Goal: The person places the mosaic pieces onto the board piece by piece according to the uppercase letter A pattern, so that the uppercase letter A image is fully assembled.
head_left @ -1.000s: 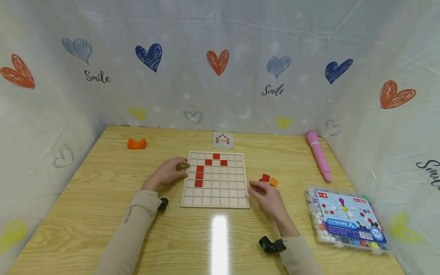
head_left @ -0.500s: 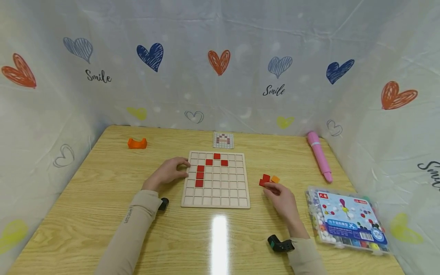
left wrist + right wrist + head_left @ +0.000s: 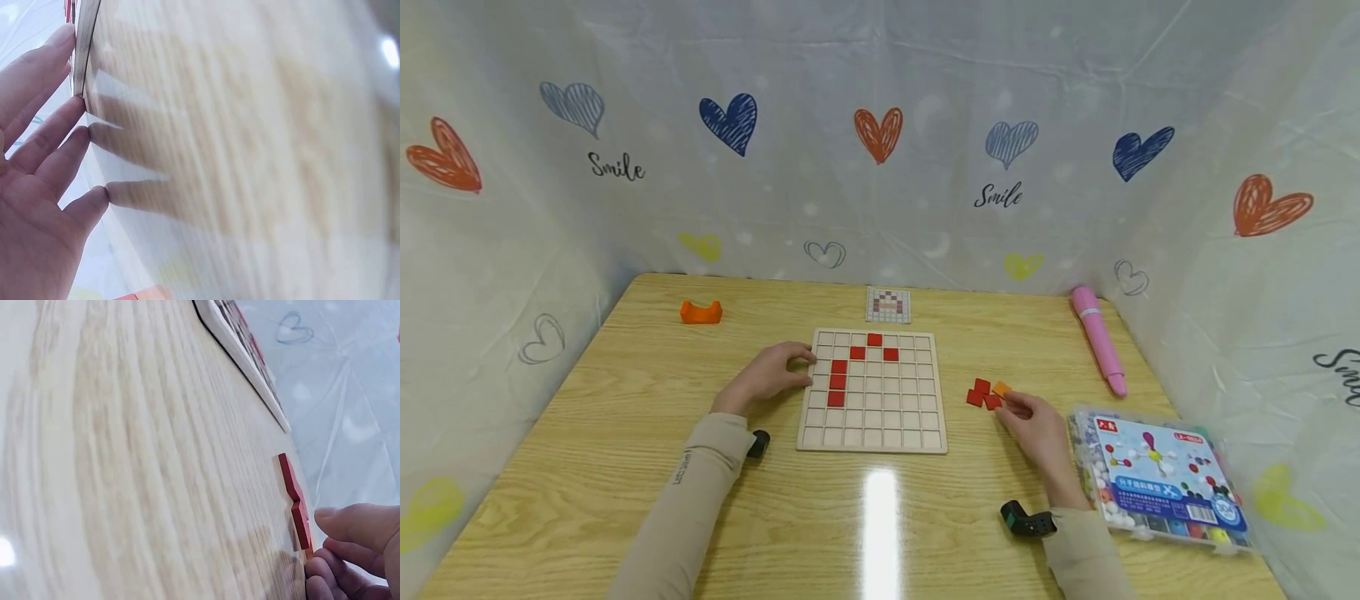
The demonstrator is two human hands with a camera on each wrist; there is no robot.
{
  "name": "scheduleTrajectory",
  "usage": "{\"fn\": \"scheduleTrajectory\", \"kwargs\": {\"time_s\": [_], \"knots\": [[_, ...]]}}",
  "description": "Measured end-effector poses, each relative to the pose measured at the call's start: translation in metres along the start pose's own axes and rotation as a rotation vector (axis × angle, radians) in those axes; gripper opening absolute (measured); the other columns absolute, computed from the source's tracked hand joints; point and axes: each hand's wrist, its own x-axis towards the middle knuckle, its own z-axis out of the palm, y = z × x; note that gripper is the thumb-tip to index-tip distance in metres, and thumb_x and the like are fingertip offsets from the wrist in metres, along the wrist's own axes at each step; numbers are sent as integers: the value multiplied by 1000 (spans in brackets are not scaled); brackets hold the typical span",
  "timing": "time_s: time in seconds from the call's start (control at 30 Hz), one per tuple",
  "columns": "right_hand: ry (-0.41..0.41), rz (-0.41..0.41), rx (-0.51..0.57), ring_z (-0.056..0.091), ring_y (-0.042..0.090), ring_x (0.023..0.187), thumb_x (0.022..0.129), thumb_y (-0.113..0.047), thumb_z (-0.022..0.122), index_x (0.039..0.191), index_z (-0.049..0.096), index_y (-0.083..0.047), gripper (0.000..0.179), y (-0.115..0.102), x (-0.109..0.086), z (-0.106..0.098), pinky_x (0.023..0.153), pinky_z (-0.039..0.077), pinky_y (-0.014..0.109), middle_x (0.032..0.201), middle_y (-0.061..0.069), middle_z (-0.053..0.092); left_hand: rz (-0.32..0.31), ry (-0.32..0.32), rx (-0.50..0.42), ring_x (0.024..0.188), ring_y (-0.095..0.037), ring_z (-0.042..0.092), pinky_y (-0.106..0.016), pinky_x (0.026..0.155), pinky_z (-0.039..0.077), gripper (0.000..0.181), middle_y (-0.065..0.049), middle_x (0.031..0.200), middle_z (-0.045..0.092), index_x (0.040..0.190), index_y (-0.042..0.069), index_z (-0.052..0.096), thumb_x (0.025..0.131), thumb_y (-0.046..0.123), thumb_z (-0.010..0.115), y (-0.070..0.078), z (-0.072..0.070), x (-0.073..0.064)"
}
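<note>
In the head view, the left forearm (image 3: 681,508) slants up from the bottom edge, left of centre, its light sleeve reaching the wrist; the left hand (image 3: 766,372) points right near the middle of the frame, thumb and fingers parted in a loose arch. The left-wrist view shows those fingers (image 3: 69,156) at the left edge, spread and gently bent. The right forearm (image 3: 1088,552) leans up and leftward from the lower right, wrist bare above the cuff. At the lower right of the right-wrist view, the right hand (image 3: 1037,427) has its thumb (image 3: 359,524) extended, apart from the bent fingers beneath.
</note>
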Motion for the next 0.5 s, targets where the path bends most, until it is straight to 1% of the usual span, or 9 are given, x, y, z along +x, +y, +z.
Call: {"fn": "scheduleTrajectory", "kwargs": {"time_s": [0.13, 0.23, 0.4, 0.5], "knots": [[3, -56, -64, 65, 32, 100, 89, -17, 72, 125, 65, 3, 41, -1, 2, 1, 91, 51, 46, 108, 19, 68, 3, 3, 0, 139, -39, 35, -52, 116, 26, 35, -19, 145, 46, 122, 3, 65, 90, 13, 72, -1, 0, 0], [-2, -76, -94, 65, 32, 97, 88, -16, 72, 123, 66, 3, 40, -2, 1, 1, 89, 51, 47, 106, 18, 67, 6, 4, 5, 138, -39, 35, -53, 115, 26, 34, -19, 145, 47, 122, 3, 65, 90, 13, 72, -1, 1, 1], [-51, -76, -103, 65, 25, 89, 88, -16, 73, 117, 70, 0, 34, -5, -3, 2, 80, 53, 38, 98, 11, 70, 0, 0, 13, 139, -39, 35, -53, 116, 26, 35, -19, 146, 46, 122, 4, 65, 90, 13, 72, -1, 1, 1], [-82, -70, -102, 64, 23, 89, 88, -17, 73, 117, 70, -2, 34, -7, -5, 1, 78, 52, 35, 97, 9, 70, -3, 0, 8, 139, -39, 34, -53, 116, 26, 35, -19, 146, 46, 122, 3, 65, 90, 12, 72, 0, 0, 1]]}}
